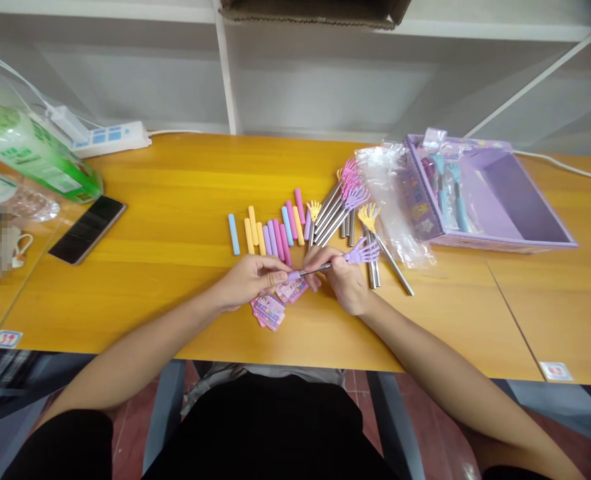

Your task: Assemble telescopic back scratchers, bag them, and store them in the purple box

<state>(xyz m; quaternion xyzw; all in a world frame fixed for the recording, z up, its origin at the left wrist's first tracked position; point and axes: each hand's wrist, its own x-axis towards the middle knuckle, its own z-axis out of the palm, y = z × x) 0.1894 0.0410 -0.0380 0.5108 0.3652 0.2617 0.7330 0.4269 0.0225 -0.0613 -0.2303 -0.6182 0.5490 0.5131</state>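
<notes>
Between my hands is a back scratcher (362, 252) with a purple claw head and a metal rod. My left hand (255, 279) is closed on a purple handle sleeve (293, 275) at the rod's left end. My right hand (344, 280) grips the rod near the claw. Beyond my hands lie loose sleeves in blue, yellow, purple and pink, among them a blue sleeve (234, 234). Several back scratchers with pink, purple and yellow claws lie piled to the right, one yellow claw (369, 216) nearest. Small printed cards (268, 312) rest beneath my hands.
At right, a purple box (545, 220) holds bagged blue back scratchers, with clear plastic bags (388, 200) beside it. On the left are a phone (88, 229), a green bottle (35, 150), a clear bottle (20, 195) and a power strip (118, 138). Shelving stands behind the table.
</notes>
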